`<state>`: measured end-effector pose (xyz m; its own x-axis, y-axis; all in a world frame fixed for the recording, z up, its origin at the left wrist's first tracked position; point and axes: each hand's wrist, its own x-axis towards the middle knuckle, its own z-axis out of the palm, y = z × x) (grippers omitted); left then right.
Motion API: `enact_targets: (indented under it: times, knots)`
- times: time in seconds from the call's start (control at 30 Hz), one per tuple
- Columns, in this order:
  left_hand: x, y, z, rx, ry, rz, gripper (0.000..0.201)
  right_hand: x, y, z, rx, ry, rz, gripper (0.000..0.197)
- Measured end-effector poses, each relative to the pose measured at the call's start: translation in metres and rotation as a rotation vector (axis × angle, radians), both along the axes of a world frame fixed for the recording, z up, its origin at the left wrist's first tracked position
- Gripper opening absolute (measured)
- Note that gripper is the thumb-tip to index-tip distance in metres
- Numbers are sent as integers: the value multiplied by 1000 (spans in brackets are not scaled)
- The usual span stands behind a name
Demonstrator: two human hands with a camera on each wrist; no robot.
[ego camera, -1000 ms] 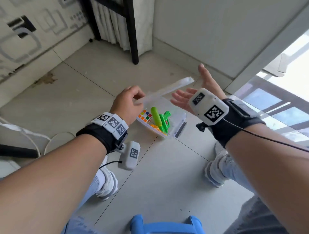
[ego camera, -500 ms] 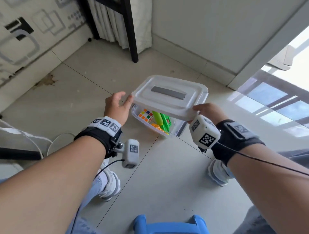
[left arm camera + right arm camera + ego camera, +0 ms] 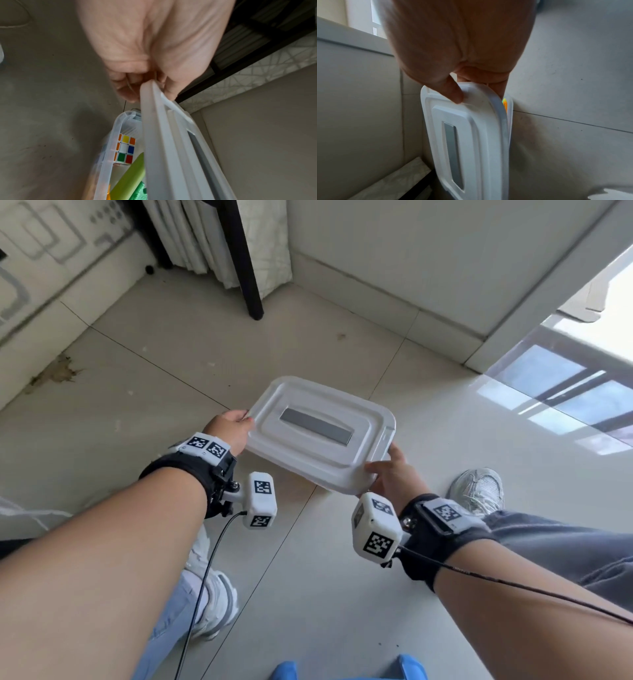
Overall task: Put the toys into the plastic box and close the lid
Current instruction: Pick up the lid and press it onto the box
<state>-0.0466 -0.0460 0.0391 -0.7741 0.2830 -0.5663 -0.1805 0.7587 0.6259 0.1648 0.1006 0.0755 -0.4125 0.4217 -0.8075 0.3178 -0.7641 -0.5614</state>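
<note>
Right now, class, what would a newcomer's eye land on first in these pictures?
The white lid, held level at mid-floor by the left hand and the right hand at opposite ends. Beneath it, the left wrist view shows the clear box with a colourful puzzle cube inside.

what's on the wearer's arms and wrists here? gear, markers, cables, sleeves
Both forearms are bare, no sleeves. The left hand and right hand are ungloved. Each wrist wears a black strap topped by a white plate with black-and-white square markers. A white boxy camera module bearing similar markers juts from each strap, trailing a thin black cable.
</note>
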Motion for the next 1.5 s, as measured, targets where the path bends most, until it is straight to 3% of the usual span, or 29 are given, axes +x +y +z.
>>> enact_targets:
  times: [0.2,0.4,0.77,1.03,1.27,1.33,1.43,1.5]
  knots:
    - [-5,17,-22,-104,52,-92,37,-8,1,-42,32,-206,13,61]
    - [-8,29,-40,-151,62,-150,42,-11,14,-58,-9,-218,61,39]
    - [-4,27,-55,-146,50,-40,41,-18,18,-72,-16,-263,111,37]
    - [29,1,-59,-161,0,70,39,-12,24,-65,72,-310,194,46]
    - [55,-25,-56,-188,-50,121,39,-10,21,-63,100,-321,213,39]
    - [52,-26,-55,-181,-49,121,39,-15,18,-60,107,-319,202,45]
    - [47,-26,-55,-179,-48,139,37,-23,15,-61,147,-321,268,71]
    - [46,-27,-57,-177,-43,148,36,-25,16,-62,177,-323,312,67]
